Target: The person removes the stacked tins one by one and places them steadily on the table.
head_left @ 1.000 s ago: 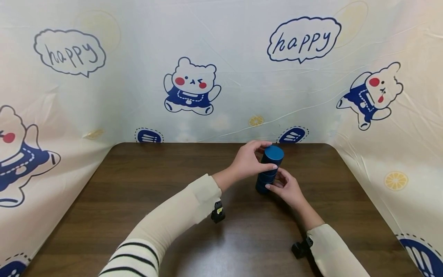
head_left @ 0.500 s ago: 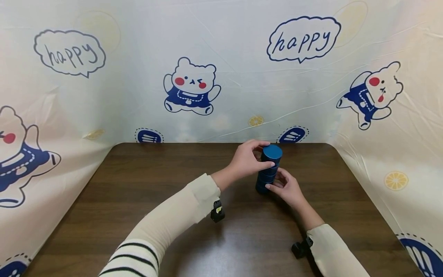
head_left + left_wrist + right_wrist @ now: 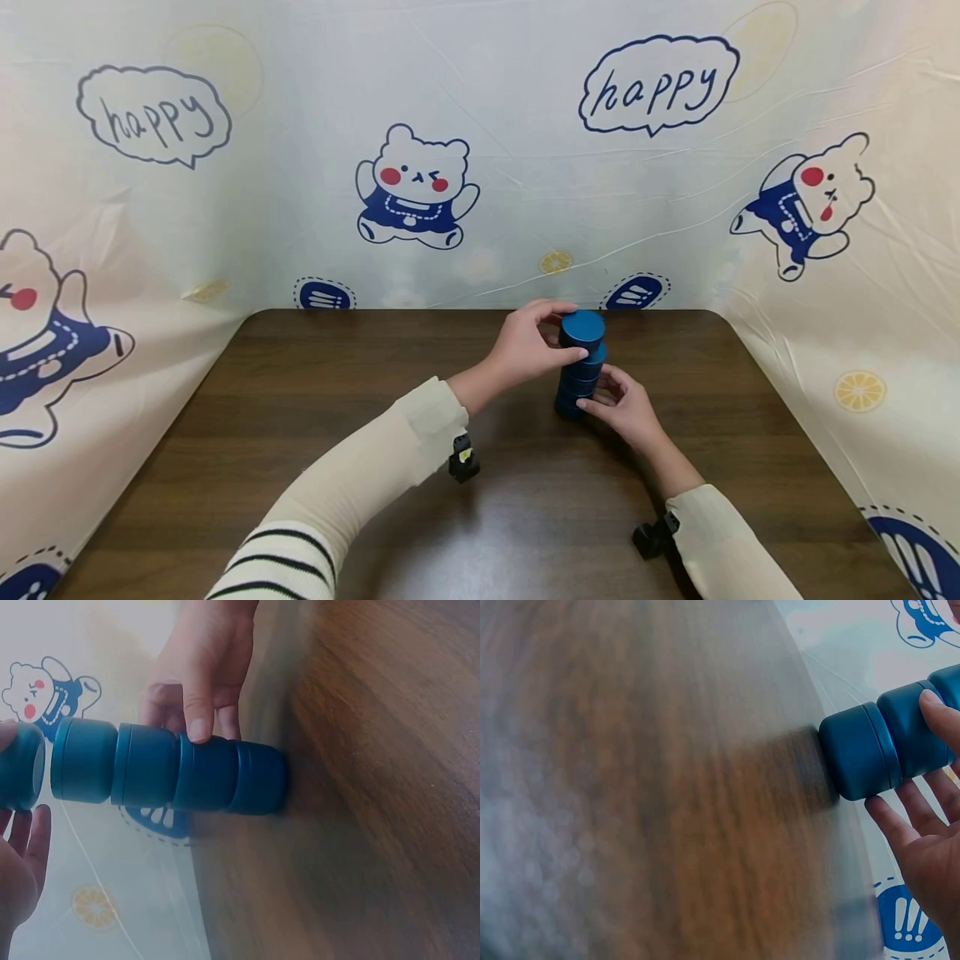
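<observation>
A stack of dark blue round tubs (image 3: 576, 390) stands upright on the brown table (image 3: 300, 400), toward the back right. My left hand (image 3: 561, 335) pinches the top blue tub (image 3: 582, 327) between thumb and fingers, holding it a little to the left over the stack. In the left wrist view that top tub (image 3: 19, 766) is apart from the stack (image 3: 172, 769). My right hand (image 3: 600, 392) holds the lower tubs from the right, thumb on the front; its thumb presses the stack in the left wrist view (image 3: 199, 724). The right wrist view shows the stack's base (image 3: 862, 750) on the wood.
A cartoon-printed cloth (image 3: 420, 192) with bears and "happy" bubbles walls the table at the back and both sides. Small black cameras sit on my left wrist (image 3: 462, 458) and right wrist (image 3: 651, 537). Bare wood lies to the left and front.
My left hand has shifted the top tub slightly left and up, from tilted on the stack to apart from it. The right hand has kept its hold.
</observation>
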Demonstrator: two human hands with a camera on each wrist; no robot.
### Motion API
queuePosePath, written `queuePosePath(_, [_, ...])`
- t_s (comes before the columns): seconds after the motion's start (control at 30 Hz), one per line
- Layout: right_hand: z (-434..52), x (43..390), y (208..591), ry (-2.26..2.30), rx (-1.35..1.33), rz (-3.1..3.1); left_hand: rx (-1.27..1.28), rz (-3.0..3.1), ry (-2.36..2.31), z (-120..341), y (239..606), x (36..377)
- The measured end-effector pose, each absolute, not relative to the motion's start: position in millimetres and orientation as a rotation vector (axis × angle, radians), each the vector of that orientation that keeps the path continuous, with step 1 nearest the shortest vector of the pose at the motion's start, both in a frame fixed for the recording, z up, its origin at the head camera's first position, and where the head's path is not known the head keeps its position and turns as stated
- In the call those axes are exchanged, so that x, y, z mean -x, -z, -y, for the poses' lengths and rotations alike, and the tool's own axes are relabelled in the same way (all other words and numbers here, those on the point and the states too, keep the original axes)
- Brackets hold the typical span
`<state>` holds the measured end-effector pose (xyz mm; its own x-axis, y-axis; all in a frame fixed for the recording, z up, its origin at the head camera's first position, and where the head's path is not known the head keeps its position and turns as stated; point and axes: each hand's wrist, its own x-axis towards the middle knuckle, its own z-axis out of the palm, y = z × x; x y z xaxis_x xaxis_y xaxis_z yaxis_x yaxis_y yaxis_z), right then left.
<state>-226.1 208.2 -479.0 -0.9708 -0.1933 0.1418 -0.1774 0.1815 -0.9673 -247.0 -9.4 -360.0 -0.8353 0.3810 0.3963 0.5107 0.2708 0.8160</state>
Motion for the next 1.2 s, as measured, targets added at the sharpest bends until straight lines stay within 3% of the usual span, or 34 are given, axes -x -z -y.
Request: queuePosePath(1.2, [-207.9,224.8,479.9,1.936,0.392,-2.441,0.79,2.384,1.568,58.9,376.7,243.9])
